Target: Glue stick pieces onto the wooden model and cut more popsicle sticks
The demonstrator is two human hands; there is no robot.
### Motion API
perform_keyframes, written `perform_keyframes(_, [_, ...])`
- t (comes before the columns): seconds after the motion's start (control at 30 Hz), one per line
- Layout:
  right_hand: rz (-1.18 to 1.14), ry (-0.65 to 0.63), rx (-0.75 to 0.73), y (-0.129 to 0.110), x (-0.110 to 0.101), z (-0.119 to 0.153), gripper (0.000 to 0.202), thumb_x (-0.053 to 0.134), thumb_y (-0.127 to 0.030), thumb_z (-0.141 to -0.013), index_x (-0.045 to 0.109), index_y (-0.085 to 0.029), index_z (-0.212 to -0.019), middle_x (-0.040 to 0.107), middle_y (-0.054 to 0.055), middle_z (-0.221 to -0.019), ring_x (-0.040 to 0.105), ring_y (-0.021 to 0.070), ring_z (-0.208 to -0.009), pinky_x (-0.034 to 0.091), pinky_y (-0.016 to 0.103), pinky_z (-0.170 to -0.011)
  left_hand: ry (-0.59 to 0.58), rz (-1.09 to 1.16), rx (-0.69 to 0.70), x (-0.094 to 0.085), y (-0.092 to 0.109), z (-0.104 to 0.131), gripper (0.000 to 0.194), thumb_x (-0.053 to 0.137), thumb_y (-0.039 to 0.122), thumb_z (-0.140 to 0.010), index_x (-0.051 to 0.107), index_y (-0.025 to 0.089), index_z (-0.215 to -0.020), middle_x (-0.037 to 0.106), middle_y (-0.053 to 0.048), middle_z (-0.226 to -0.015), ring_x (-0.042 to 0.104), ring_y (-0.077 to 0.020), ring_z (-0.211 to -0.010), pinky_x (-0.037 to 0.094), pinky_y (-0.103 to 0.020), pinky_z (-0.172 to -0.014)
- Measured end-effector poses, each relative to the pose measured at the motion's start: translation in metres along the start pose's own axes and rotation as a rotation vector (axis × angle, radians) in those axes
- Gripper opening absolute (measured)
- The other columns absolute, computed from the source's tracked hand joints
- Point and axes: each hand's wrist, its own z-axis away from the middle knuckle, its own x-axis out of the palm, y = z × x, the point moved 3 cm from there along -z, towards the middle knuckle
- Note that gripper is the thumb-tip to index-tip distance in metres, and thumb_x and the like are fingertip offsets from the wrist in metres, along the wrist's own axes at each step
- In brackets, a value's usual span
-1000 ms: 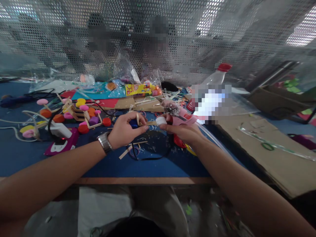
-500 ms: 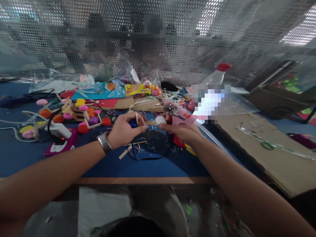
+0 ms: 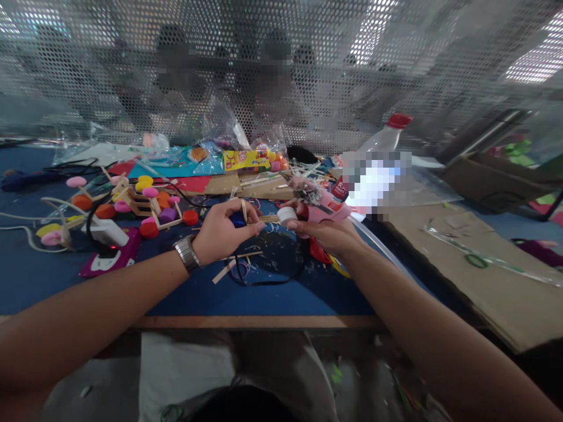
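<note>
Near the middle of the blue table, my left hand (image 3: 226, 230) is closed on a thin wooden piece, with a dark blue round part (image 3: 238, 218) under its fingers. A light wooden stick (image 3: 269, 218) spans from it to a white cap (image 3: 287, 216). My right hand (image 3: 323, 232) pinches that cap between thumb and fingers. The same hand also has a pink glue gun (image 3: 323, 205) in it, its nozzle pointing up and left. How the fingers wrap the glue gun is partly hidden.
Left, stick models with coloured discs (image 3: 149, 202) stand near a purple power strip (image 3: 108, 258). Behind lie a yellow packet (image 3: 247, 159) and plastic bags. A bottle (image 3: 385, 138) and lit screen (image 3: 373, 184) are back right, cardboard (image 3: 475, 264) right. Loose sticks (image 3: 224, 271) and a black cable (image 3: 272, 283) lie in front.
The pink glue gun has shifted very slightly to the right. Both hands keep nearly the same pose and hold.
</note>
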Motion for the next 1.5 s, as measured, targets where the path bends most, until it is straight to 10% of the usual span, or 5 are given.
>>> perform_keyframes(0.5, [-0.077, 0.026, 0.051, 0.0038, -0.0024, -0.0033, 0.054, 0.090, -0.064, -0.054, 0.060, -0.025, -0.076, 0.067, -0.001, -0.076, 0.055, 0.0143, -0.059, 0.039, 0.031, -0.053, 0.071, 0.398, -0.333, 0.0057, -0.0076, -0.0002, 0.027, 0.085, 0.022, -0.070, 0.061, 0.014, -0.078, 0.071, -0.003, -0.083, 0.070, -0.0114, -0.062, 0.061, -0.023, -0.058])
perform_keyframes(1.5, [-0.181, 0.077, 0.071, 0.0037, -0.0012, -0.0037, 0.059, 0.094, -0.051, -0.047, 0.049, -0.025, -0.076, 0.058, -0.005, -0.075, 0.054, 0.0126, -0.061, 0.041, 0.029, -0.054, 0.015, 0.467, -0.373, 0.0078, -0.0103, -0.0001, 0.033, 0.087, 0.022, -0.071, 0.060, 0.014, -0.088, 0.070, -0.001, -0.083, 0.068, -0.0108, -0.058, 0.059, -0.025, -0.054])
